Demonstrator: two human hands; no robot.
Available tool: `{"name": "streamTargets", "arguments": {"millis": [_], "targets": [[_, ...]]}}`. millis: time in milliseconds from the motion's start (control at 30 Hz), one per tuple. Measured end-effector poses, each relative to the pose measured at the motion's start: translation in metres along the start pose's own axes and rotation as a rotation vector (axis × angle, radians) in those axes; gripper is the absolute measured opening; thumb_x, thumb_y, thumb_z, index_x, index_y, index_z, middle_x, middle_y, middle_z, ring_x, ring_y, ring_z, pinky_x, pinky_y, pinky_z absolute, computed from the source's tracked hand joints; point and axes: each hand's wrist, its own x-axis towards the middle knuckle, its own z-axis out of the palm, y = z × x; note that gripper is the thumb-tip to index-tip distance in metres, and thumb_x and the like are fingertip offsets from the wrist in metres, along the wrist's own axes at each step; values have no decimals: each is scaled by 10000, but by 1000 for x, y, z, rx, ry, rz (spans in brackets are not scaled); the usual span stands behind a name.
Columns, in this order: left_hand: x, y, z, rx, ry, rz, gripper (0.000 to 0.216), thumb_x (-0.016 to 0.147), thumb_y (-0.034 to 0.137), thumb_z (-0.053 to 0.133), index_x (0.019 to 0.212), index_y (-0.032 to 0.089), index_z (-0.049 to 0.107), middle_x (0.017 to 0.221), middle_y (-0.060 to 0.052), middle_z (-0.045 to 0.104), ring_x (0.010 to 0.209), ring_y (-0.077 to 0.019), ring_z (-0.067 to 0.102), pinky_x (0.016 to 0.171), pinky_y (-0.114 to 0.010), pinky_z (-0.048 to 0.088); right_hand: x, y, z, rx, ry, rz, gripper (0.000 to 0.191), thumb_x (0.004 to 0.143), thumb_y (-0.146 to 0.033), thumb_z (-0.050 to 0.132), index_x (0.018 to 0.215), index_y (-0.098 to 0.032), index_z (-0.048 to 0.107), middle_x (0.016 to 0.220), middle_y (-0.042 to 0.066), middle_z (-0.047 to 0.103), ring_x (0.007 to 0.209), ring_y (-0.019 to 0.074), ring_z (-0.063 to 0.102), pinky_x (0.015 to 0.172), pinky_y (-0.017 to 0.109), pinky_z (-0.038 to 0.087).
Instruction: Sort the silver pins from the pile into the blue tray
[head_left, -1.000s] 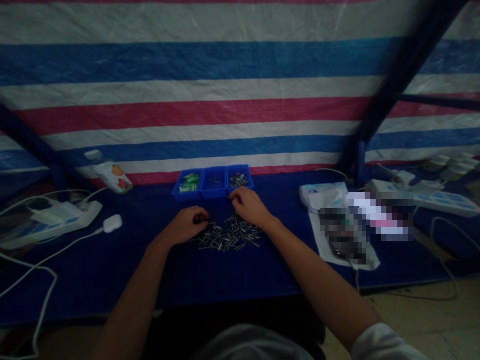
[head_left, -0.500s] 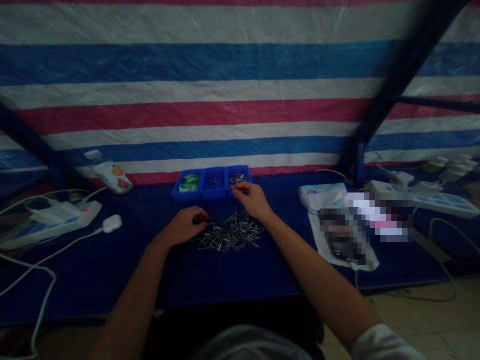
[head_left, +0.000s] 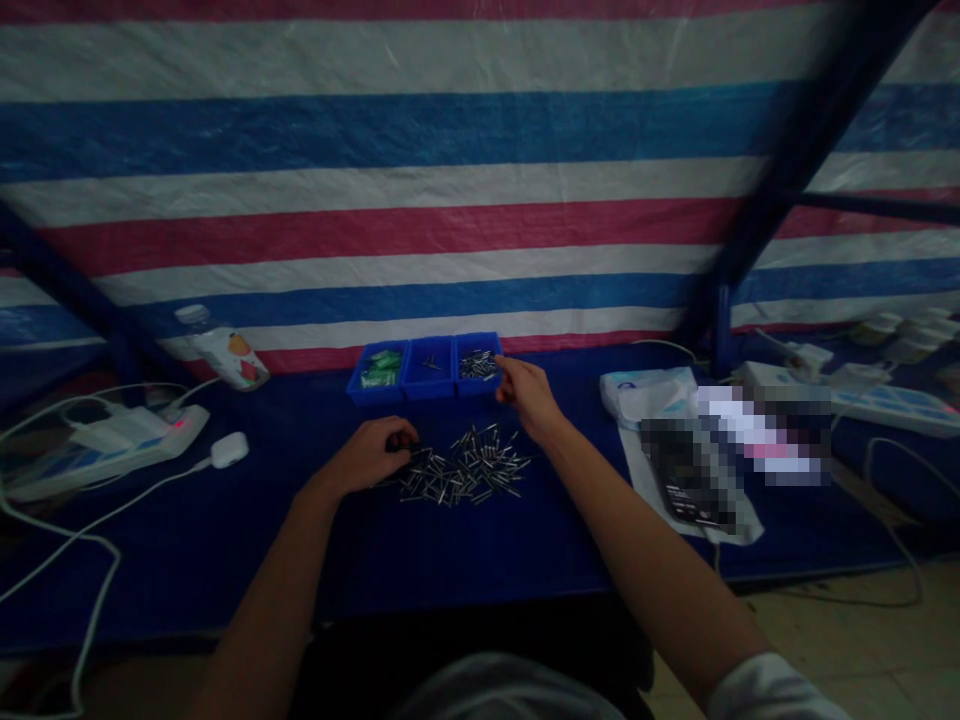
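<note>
My left hand (head_left: 375, 452) rests at the left edge of a loose pile of small metal pins (head_left: 465, 468) on the blue table. Its fingers are curled together around something dark that I cannot make out. To the right of the pile's far side, my right hand (head_left: 531, 398) is raised beside the right blue bin (head_left: 475, 387), its index finger and thumb apart with nothing visible between them. Many similar short metal pieces (head_left: 478, 364) lie in that bin. The middle bin (head_left: 427, 390) contains a few pins, while green plastic packets (head_left: 382, 368) fill the left one.
A bottle (head_left: 229, 352) leans at the back left, near a power strip (head_left: 112, 450) and a white charger (head_left: 229, 450). On the right are a tissue pack (head_left: 646, 395), a phone (head_left: 690, 490) and another power strip (head_left: 885, 402). Striped sheeting (head_left: 450, 230) hangs behind.
My right hand has drawn back to the right from over the right bin's front edge, and its fingers have parted. My left hand stays at the pile. The view has shifted slightly.
</note>
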Motion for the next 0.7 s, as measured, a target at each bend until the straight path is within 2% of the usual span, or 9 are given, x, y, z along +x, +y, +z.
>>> {"name": "streamTargets", "arguments": {"millis": [67, 100, 200, 267, 367, 500, 600, 700], "targets": [[-1, 0, -1, -5, -9, 0, 163, 730, 227, 555, 850, 174, 650, 789, -21, 633, 730, -169, 595, 685, -294, 449, 1, -1, -2, -30, 50, 20, 383, 756, -356, 647, 514, -200, 395, 384, -80, 338, 357, 74, 406, 404, 222, 318], [-1, 0, -2, -10, -11, 4, 154, 734, 232, 557, 845, 174, 646, 781, -19, 630, 724, -167, 594, 679, -291, 448, 1, -2, -3, -27, 68, 34, 370, 761, -360, 641, 526, -199, 405, 388, -80, 341, 356, 73, 403, 400, 219, 314], [-3, 0, -4, -34, -1, 13, 146, 734, 232, 561, 843, 175, 640, 794, -20, 636, 735, -166, 598, 684, -289, 453, 2, -6, -6, 19, 48, 100, 278, 791, -438, 613, 713, -177, 557, 487, -43, 500, 412, 92, 487, 428, 217, 366], [-4, 0, -5, -47, 0, 6, 150, 722, 217, 564, 843, 175, 642, 799, -21, 643, 732, -165, 598, 682, -288, 455, 2, -8, -7, 5, 10, 143, 312, 809, -475, 591, 862, -167, 602, 573, -14, 579, 447, 102, 532, 441, 219, 382], [-5, 0, -5, -48, -4, -6, 162, 705, 195, 571, 847, 175, 646, 782, -16, 644, 703, -157, 589, 664, -279, 453, 4, -6, -8, -97, -4, 144, 293, 837, -452, 552, 842, -164, 608, 559, -21, 558, 428, 93, 505, 439, 218, 366], [-4, -2, -2, -57, -21, -16, 168, 715, 212, 580, 864, 179, 649, 773, -14, 644, 692, -151, 588, 648, -269, 448, 7, 5, -8, -399, -50, -36, 269, 830, -420, 555, 739, -172, 607, 561, -19, 558, 468, 99, 499, 481, 226, 376], [-2, -2, 0, -42, -24, -27, 170, 730, 249, 579, 867, 179, 652, 776, -18, 648, 697, -156, 594, 643, -272, 445, 5, 11, -6, -647, -127, -194, 260, 837, -410, 554, 770, -175, 642, 615, -1, 600, 560, 121, 543, 548, 240, 390], [-1, 0, 0, -21, -25, -13, 162, 729, 233, 558, 851, 178, 649, 758, -13, 646, 684, -153, 590, 637, -267, 437, -2, 12, -1, -799, -178, -289, 240, 852, -379, 551, 812, -175, 672, 652, 12, 622, 604, 130, 549, 589, 257, 381]]}}
